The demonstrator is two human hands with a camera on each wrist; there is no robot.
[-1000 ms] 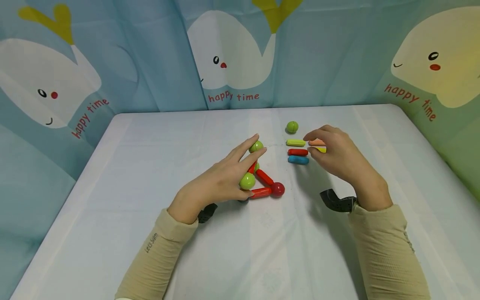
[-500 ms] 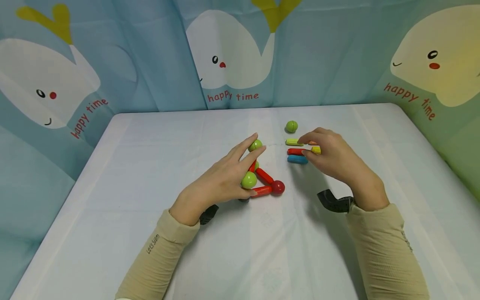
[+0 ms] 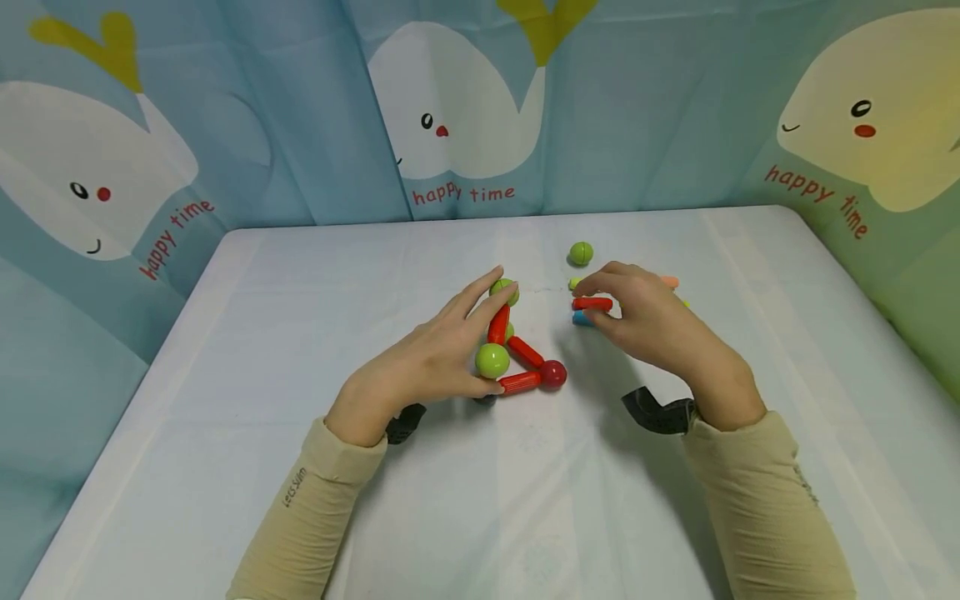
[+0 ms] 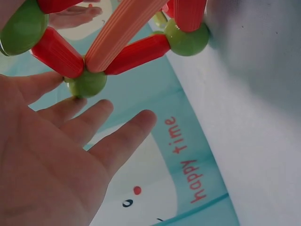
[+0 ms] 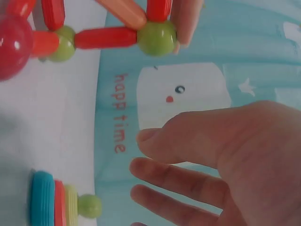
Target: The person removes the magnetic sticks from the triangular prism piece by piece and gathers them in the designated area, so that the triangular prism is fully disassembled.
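A frame of red rods joined by green balls and a dark red ball stands mid-table. An orange rod belongs to it, seen in the wrist views. My left hand reaches around its left side with fingers fairly straight, fingertips touching a far green ball, thumb by the near corner. My right hand hovers over loose rods, thumb and forefinger apart on either side of a red rod. In the right wrist view nothing lies between those fingertips. A blue rod sits just nearer.
A loose green ball lies behind the rods. A yellow-green rod, an orange rod and a yellow one are mostly covered by the right hand. A printed curtain hangs behind the white table.
My right hand has moved left and nearer, from the orange and yellow rods to the red one. The left hand stays at the frame, shifting slightly left.
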